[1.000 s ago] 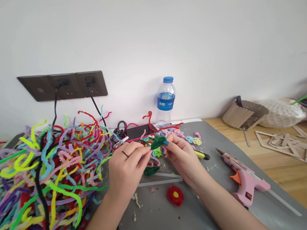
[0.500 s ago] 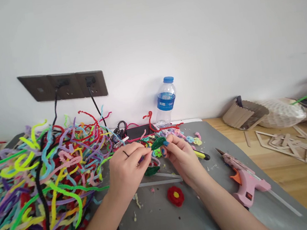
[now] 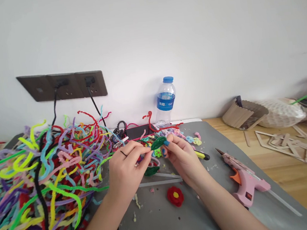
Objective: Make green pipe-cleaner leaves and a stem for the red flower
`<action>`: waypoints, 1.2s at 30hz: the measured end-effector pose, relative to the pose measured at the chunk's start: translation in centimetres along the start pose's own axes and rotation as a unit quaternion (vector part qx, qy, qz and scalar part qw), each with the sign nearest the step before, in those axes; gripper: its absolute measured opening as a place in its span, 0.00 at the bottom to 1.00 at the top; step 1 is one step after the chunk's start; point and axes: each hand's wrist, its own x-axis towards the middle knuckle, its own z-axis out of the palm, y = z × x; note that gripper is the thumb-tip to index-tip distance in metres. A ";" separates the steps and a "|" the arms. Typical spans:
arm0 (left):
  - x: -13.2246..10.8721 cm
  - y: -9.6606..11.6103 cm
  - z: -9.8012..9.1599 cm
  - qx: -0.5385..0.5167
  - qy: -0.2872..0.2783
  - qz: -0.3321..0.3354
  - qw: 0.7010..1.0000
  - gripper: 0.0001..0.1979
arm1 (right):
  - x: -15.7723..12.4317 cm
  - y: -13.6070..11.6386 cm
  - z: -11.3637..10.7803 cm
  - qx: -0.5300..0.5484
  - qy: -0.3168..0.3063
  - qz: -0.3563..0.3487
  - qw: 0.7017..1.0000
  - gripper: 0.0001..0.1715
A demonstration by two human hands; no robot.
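Observation:
Between my hands is a dark green pipe-cleaner leaf (image 3: pixel 158 142), held above the grey mat. My left hand (image 3: pixel 129 166) pinches its left tip between thumb and forefinger. The right end is gripped by the fingertips of my right hand (image 3: pixel 182 156), which has blue-painted nails. Lower down, a second green leaf (image 3: pixel 151 171) lies on the mat, partly behind my left hand. A red pipe-cleaner flower (image 3: pixel 175 196) with a yellow centre rests on the mat below my hands. Clear glue sticks (image 3: pixel 161 182) lie between my wrists.
A big tangle of coloured pipe cleaners (image 3: pixel 52 179) covers the left side. To the right lies a pink glue gun (image 3: pixel 247 182) with a glue stick in it. Behind my hands are a yellow cutter (image 3: pixel 202 155), small pastel flowers (image 3: pixel 192 140), a phone (image 3: pixel 139 132) and a water bottle (image 3: pixel 165 102).

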 end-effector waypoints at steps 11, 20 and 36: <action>0.2 0.1 0.1 -0.021 -0.014 -0.005 1.000 0.05 | 0.1 0.0 -0.1 -0.006 0.001 -0.012 1.000 0.23; 0.0 0.0 0.2 -0.029 -0.026 -0.004 0.999 0.06 | 0.3 0.1 -0.5 -0.034 -0.016 -0.033 0.999 0.21; 0.0 0.1 0.3 -0.036 -0.026 0.006 0.999 0.07 | 0.3 0.0 -0.8 -0.042 -0.030 -0.033 0.998 0.19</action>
